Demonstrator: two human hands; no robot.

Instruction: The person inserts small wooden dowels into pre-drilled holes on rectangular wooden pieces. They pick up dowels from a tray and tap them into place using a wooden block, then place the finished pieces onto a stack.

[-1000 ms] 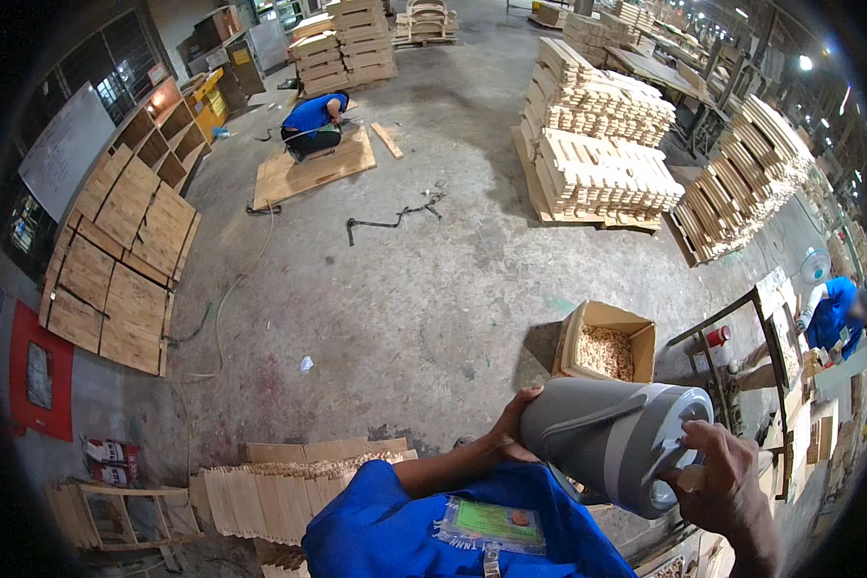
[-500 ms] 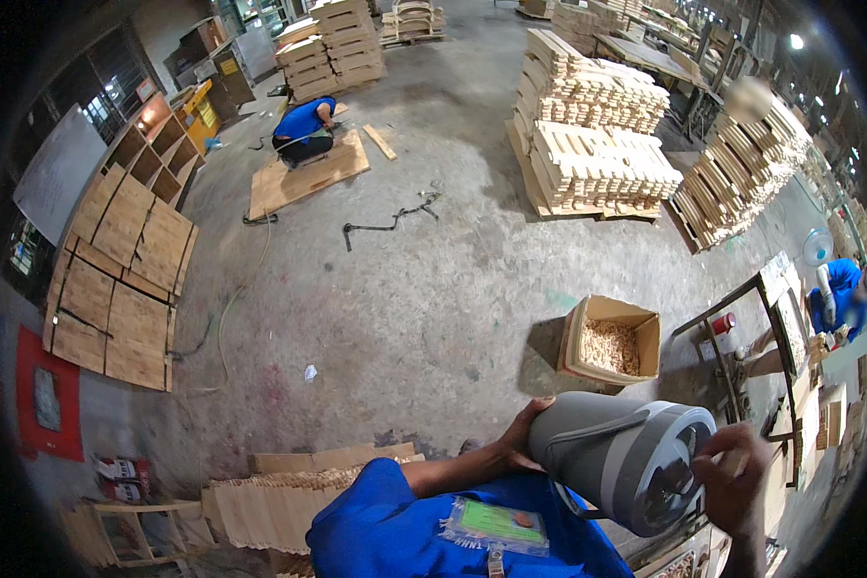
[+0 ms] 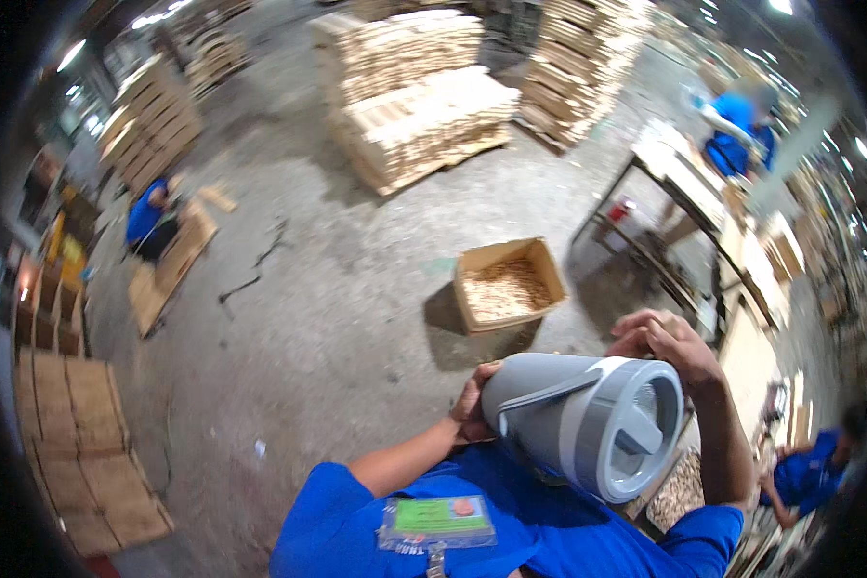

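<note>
Gripping the base end of a grey insulated jug (image 3: 573, 419), the left hand (image 3: 470, 405) bears it at the lower centre-right of the frame, in front of the blue shirt (image 3: 559, 535); the jug is tilted well over, its round lid (image 3: 640, 430) facing right. The right hand (image 3: 667, 347) is raised just beside the lid's rim, fingers bent, with nothing visible in them; whether they touch the jug or pinch something small cannot be told. Handling it well would, I judge, mean a firm left palm behind the base, the body braced so it cannot roll, and any press on the lid met evenly from the base end; a modest tilt seems wise, as the contents are unseen. The left fingers' wrap under the base is hidden, and the right fingertips are partly lost behind the hand. At lower right, wood scraps (image 3: 679, 491) are half covered by the jug and forearm, and a co-worker (image 3: 809, 477) fades into the fisheye's dark rim. Blur softens the stacked slats (image 3: 424, 106) at upper centre.
</note>
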